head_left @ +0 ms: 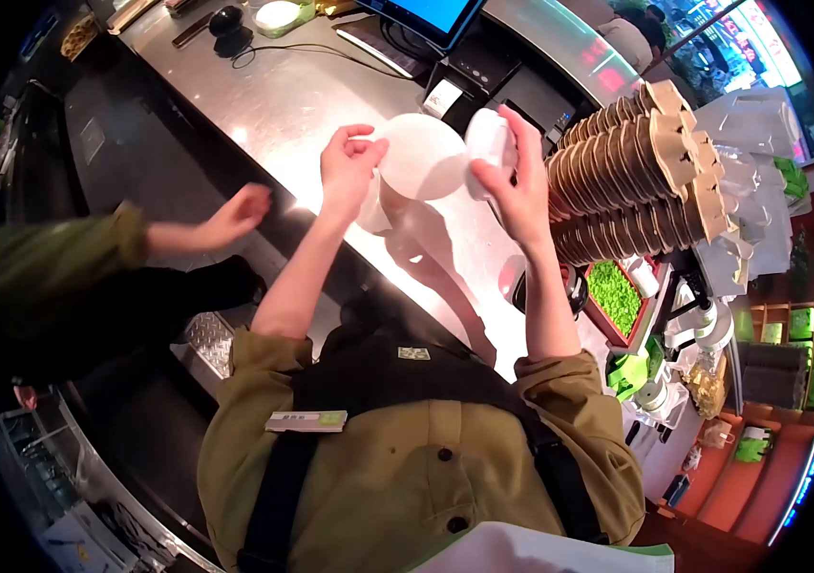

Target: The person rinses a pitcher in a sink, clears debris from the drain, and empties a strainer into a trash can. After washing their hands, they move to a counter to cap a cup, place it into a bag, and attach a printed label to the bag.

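Over the steel counter (464,258), my left hand (345,172) pinches the left edge of a round white disc (421,158), its pale face turned toward me. Beside it, my right hand (521,191) grips a white plastic lid (489,148) from its right side, thumb on the near face and fingers behind. The lid's rim comes close to the right edge of the disc. Below the disc, another white shape (374,212) shows near my left wrist, partly hidden.
Stacked brown cardboard cup carriers (622,177) stand right of my right hand, with a red tray of green items (614,298) below. A screen (431,19) and black device (474,76) sit ahead. Another person's hand (240,212) reaches in from the left, blurred.
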`<state>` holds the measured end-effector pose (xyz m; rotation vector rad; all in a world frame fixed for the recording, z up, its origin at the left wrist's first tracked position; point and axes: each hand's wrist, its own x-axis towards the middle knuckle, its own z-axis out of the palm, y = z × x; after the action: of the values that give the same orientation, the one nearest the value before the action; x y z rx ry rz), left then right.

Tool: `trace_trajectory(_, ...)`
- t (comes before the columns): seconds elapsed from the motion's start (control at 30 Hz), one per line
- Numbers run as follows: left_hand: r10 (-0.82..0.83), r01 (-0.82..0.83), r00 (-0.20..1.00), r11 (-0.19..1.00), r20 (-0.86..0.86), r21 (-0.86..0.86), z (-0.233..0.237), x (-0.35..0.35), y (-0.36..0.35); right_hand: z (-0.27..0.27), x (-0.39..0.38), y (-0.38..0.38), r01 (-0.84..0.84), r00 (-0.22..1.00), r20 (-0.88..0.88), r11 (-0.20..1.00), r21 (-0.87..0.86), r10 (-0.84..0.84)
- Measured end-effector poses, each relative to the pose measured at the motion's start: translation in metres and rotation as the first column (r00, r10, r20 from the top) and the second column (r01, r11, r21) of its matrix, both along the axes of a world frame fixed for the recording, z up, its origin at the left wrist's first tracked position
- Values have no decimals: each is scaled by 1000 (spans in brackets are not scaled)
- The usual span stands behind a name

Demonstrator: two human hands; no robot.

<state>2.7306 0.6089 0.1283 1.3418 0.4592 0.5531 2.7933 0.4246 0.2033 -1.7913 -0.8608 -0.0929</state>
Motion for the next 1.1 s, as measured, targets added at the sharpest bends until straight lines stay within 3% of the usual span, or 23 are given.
trace_trajectory(0.07, 89, -85, 994, 994, 60, -63, -3, 4, -5, 7, 11, 26, -23, 967, 244, 984, -179, 67)
trace_trajectory(0.1, 93, -87, 993, 993, 72, -81, -8, 6, -4, 5, 17, 35, -50, 953, 277, 965, -258, 124)
trace_trajectory(0.33, 8, 34, 995, 906, 96, -423, -14, 7, 1, -11, 43, 71, -164, 850, 335, 808, -566, 408)
trace_trajectory(0.43, -51, 86, 995, 879, 87, -469, -14, 6, 5, -16, 51, 76, -197, 806, 327, 744, -638, 494)
trace_trajectory(0.7, -81, 116, 992, 894, 97, -433, -17, 8, 9, -23, 58, 80, -258, 749, 325, 706, -659, 578)
trace_trajectory(0.8, -107, 140, 989, 911, 106, -388, -15, 8, 11, -28, 57, 85, -262, 736, 384, 757, -599, 558)
trace_trajectory(0.93, -144, 163, 982, 973, 125, -164, -23, 7, 15, -24, 59, 85, -246, 760, 260, 634, -733, 595)
trace_trajectory(1.0, -178, 223, 954, 959, 240, -177, -43, 12, 16, -25, 62, 88, -222, 722, 290, 608, -762, 628)
trace_trajectory(1.07, -223, 271, 952, 932, 207, -242, -35, 8, 20, -17, 58, 91, -208, 689, 328, 610, -765, 646)
trace_trajectory(1.1, -216, 249, 953, 958, 214, -142, -42, 9, 16, -15, 56, 90, -196, 698, 316, 596, -779, 642)
